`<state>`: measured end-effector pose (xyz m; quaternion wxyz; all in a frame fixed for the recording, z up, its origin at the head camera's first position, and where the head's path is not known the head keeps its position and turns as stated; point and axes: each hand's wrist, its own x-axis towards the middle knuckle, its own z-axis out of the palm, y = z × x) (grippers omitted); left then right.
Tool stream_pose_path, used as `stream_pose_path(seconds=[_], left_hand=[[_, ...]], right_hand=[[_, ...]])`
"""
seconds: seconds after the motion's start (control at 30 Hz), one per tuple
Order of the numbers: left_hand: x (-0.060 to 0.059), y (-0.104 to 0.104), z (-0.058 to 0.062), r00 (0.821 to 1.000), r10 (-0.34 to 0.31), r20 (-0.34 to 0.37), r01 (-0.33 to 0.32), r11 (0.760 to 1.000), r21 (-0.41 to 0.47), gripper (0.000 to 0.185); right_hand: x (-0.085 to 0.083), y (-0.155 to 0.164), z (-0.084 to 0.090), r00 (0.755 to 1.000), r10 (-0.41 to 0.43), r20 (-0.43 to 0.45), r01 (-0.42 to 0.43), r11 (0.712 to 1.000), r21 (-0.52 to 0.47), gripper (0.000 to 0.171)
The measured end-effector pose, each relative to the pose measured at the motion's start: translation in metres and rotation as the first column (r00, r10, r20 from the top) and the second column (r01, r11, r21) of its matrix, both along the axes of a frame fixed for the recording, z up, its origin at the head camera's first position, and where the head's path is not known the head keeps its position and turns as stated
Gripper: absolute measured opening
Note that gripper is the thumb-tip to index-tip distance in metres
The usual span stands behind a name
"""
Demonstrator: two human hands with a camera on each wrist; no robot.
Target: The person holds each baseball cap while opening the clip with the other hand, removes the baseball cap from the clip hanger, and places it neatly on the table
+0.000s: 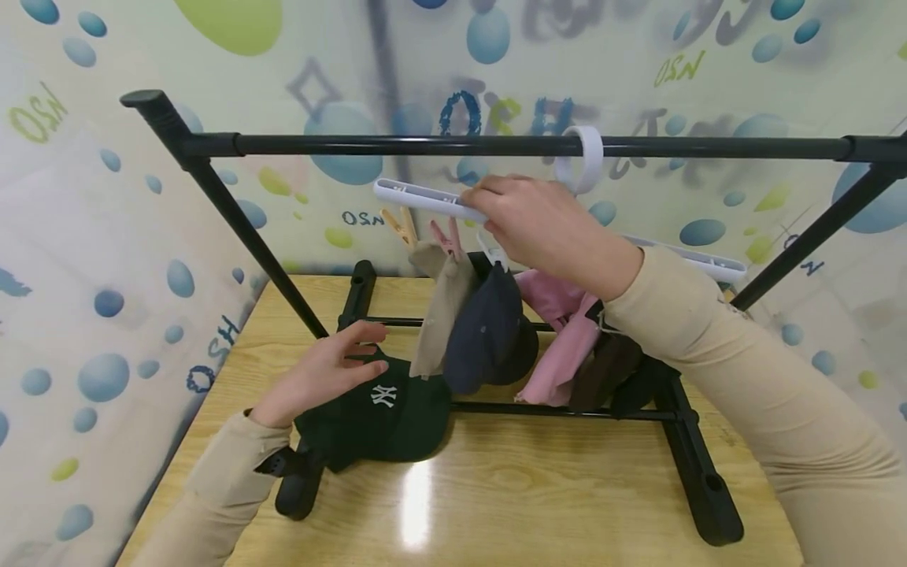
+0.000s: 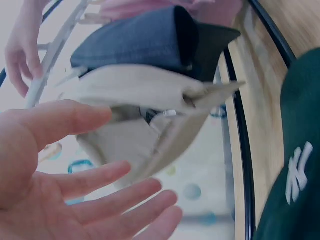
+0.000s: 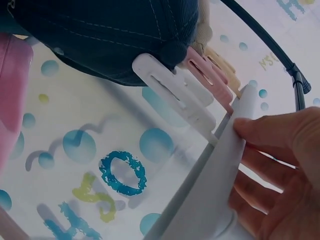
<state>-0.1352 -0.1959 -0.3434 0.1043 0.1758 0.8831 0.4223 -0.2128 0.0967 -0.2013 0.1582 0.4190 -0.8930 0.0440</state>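
Progress, judged from layout: prob. mostly done. Already pegged under white hanger (image 1: pixel 425 200): beige hat (image 1: pixel 446 315) at yellow peg (image 1: pixel 405 232) + pink peg (image 1: pixel 449 239), then navy cap (image 1: pixel 478 335) at white peg (image 3: pixel 197 117). Also hanging there: pink hat (image 1: pixel 563 350) + dark brown item (image 1: pixel 602 370), w/ pegs hidden behind R sleeve (image 1: pixel 751 370), so can't confirm clipping. Left over, not pegged: dark green cap (image 1: pixel 368 433), lying over L foot of black rack (image 1: pixel 246 236), on wooden table (image 1: pixel 553 488), w/ white logo facing up.

Pinching hanger bar w/ R hand (image 1: pixel 534 220), just beside white ring (image 1: pixel 594 161) on top rail (image 1: pixel 354 146). Holding nothing w/ L hand (image 1: pixel 322 374): wide, w/ fingers loosely spread, near green cap + beige hat. Can't tell re: contact w/ cap.

Counts: 1 hanger, 1 ring, 1 rack; 3 pegs visible (1 yellow, 1 pink, 1 white), poss. more hidden; headwear: 1 beige, 1 navy, 1 pink, 1 dark green; at least 1 dark brown item, overlapped, exact no. unclear.
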Motion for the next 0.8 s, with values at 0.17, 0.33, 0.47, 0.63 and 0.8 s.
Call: stream_pose_path(seconds=[0.17, 0.33, 0.47, 0.63, 0.8], left_hand=[[-0.009, 0.017, 0.001, 0.998, -0.049, -0.031, 0.05, 0.999, 0.017, 0.061], [-0.02, 0.033, 0.001, 0.995, -0.091, -0.051, 0.092, 0.995, 0.034, 0.067], [-0.028, 0.045, 0.006, 0.993, -0.109, -0.035, 0.112, 0.989, 0.092, 0.07], [-0.038, 0.059, 0.015, 0.991, -0.132, -0.01, 0.132, 0.977, 0.167, 0.069], [-0.045, 0.07, 0.019, 0.992, -0.123, -0.015, 0.124, 0.981, 0.148, 0.063]], right_hand=[[0.001, -0.002, 0.005, 0.997, 0.004, 0.076, -0.005, 1.0, 0.012, 0.033], [0.0, -0.002, 0.008, 0.994, 0.022, 0.103, -0.025, 0.999, 0.024, 0.031], [-0.001, -0.002, 0.008, 0.995, 0.038, 0.087, -0.043, 0.998, 0.049, 0.03], [-0.002, -0.002, 0.008, 0.996, 0.053, 0.069, -0.059, 0.995, 0.078, 0.031], [-0.002, -0.002, 0.009, 0.996, 0.062, 0.066, -0.068, 0.993, 0.092, 0.031]])
